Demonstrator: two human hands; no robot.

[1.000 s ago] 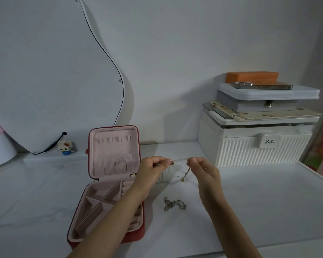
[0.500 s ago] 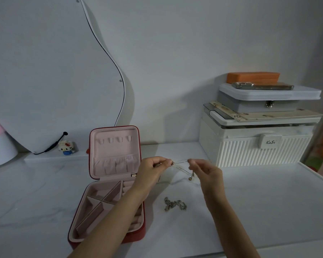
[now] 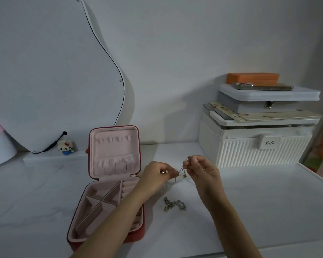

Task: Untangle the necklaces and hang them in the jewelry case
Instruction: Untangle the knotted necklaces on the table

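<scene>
A thin necklace (image 3: 182,171) with a small gold pendant hangs between my two hands above the white table. My left hand (image 3: 157,174) pinches one end of the chain. My right hand (image 3: 201,169) pinches the other end, a little higher, close to the left. A second, chunkier silver chain (image 3: 174,204) lies bunched on the table below them. The red jewelry case (image 3: 114,183) stands open at the left, its pink lid upright with hooks and a pocket; my left forearm crosses its tray.
A white ribbed storage box (image 3: 255,146) with stacked boxes, an orange case and a phone sits at the back right. A curved mirror (image 3: 50,71) leans on the wall at the left, with a small cat figure (image 3: 65,145) on its base.
My hands have come closer together, and my right hand has risen slightly. The chain between them has slackened and the pendant now dangles between the fingertips.
</scene>
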